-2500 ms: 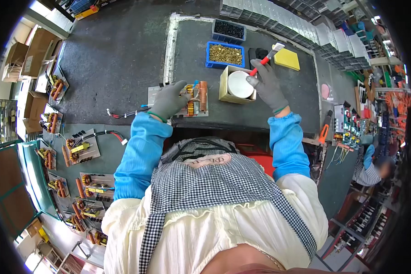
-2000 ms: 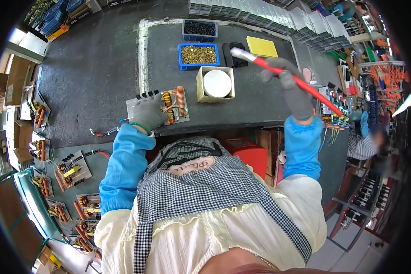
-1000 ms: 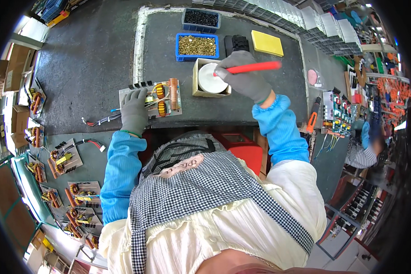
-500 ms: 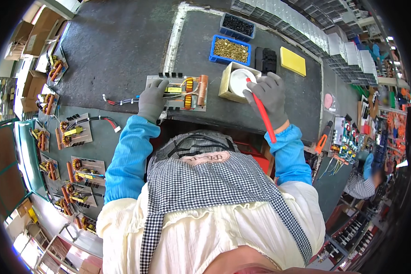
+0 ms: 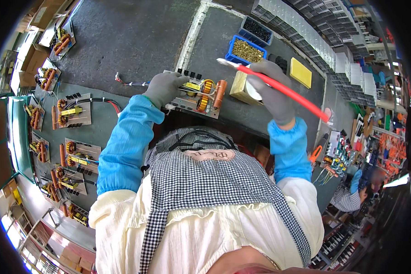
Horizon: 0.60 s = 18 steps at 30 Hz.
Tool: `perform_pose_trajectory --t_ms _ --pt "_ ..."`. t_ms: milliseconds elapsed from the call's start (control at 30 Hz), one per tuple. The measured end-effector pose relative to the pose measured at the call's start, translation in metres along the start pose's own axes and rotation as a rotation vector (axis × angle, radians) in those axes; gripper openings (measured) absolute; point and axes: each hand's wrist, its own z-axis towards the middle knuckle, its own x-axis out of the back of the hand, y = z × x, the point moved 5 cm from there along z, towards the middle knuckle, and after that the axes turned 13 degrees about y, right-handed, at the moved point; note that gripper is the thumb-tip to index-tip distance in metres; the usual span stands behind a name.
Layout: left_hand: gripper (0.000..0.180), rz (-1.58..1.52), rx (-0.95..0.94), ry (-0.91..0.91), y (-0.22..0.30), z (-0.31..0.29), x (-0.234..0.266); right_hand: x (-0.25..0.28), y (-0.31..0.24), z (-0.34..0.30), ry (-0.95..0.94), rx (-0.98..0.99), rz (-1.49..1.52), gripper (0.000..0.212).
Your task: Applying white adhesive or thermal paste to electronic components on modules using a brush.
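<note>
In my right hand (image 5: 271,86) is a long red-handled brush (image 5: 283,86), its whitish tip raised over the table toward the circuit board (image 5: 194,108). My left hand (image 5: 163,88) is closed on the left end of that board, near its front edge. The board carries yellow-wound coils, a copper coil (image 5: 219,94), a yellow block and black parts along its far edge. Cables (image 5: 134,83) trail from its left side. Below my right hand stands a square cream box (image 5: 240,88) with a round white tub (image 5: 253,92) in it, partly hidden by the hand.
Behind the box stand a blue bin (image 5: 246,50) of brass-coloured small parts and a bin of black pieces (image 5: 256,30). A yellow pad (image 5: 300,73) lies to the right. Several similar boards (image 5: 75,112) fill the left bench. Another person (image 5: 347,197) sits far right.
My right hand has lifted the brush out of the white tub and swung its tip leftward toward the board. My left hand stays on the board. The whole view has shifted slightly.
</note>
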Motion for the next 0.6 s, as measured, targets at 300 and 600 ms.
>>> perform_pose_trajectory --t_ms 300,600 --pt "0.049 -0.014 0.053 -0.175 -0.007 0.013 0.001 -0.127 0.032 0.017 -0.480 0.177 -0.229 0.019" --pt "0.050 -0.051 0.078 -0.249 -0.014 0.019 -0.001 -0.141 0.037 0.020 -0.564 -0.080 -0.190 0.018"
